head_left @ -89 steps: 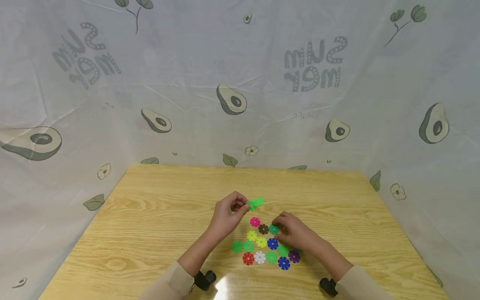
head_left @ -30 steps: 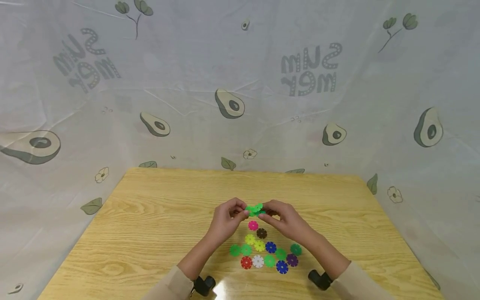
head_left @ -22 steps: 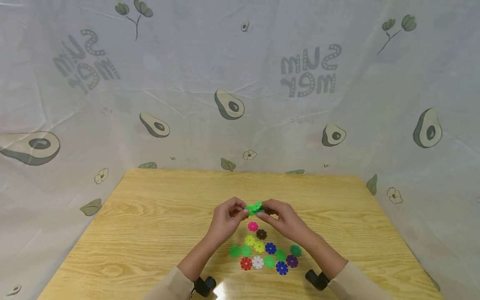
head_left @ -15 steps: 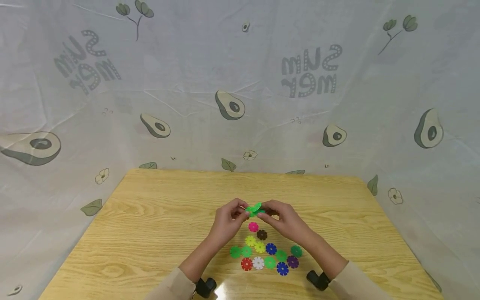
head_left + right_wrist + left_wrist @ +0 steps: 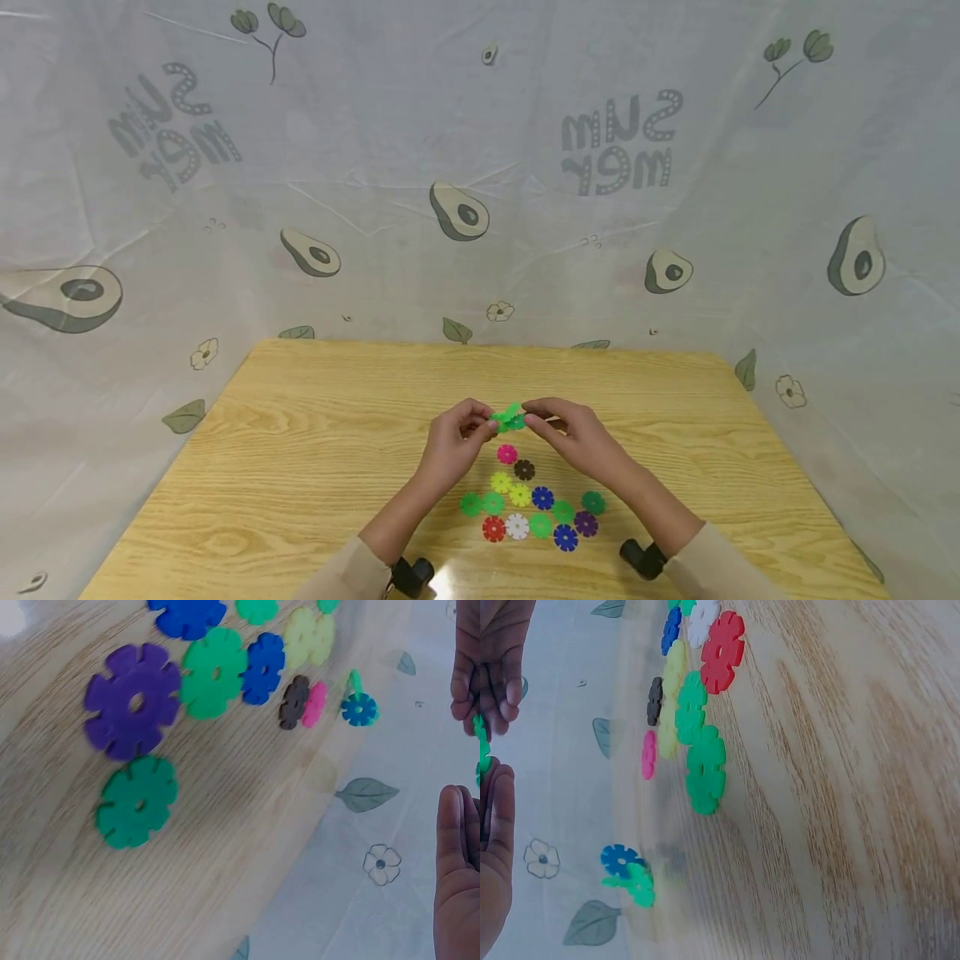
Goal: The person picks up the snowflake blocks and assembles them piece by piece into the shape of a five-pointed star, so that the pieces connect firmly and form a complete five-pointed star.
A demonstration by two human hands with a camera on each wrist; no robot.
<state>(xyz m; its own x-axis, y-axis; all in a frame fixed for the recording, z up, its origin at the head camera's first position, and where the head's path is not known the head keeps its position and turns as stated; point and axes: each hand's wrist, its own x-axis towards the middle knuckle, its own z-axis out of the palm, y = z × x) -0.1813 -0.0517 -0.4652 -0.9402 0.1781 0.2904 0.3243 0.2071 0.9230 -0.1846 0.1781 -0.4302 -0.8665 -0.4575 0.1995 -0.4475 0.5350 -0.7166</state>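
Observation:
My left hand (image 5: 451,435) pinches a bright-green interlocking snowflake disc (image 5: 511,412) that is joined to others in a small cluster above the table. A darker green snowflake disc (image 5: 517,422) sits on the cluster's right side, with the thumb and fingertips of my right hand (image 5: 573,427) at its edge. The wrist views show only green slivers of the cluster between the hands. Below lie loose discs: pink (image 5: 507,454), brown (image 5: 524,470), yellow (image 5: 520,495), blue (image 5: 543,498), red (image 5: 494,529), white (image 5: 517,527), purple (image 5: 587,523) and several green (image 5: 471,504).
A second joined piece, blue (image 5: 620,860) and green (image 5: 639,885), rests farther back on the table; my left hand hides it in the head view. The wooden table (image 5: 315,400) backs onto a printed curtain (image 5: 360,142). Black cameras (image 5: 412,577) are strapped to both wrists.
My right hand has lifted the darker green disc from the row to the cluster in my left hand. Lately its fingertips have shifted slightly right, showing more of that disc. My left hand is nearly still.

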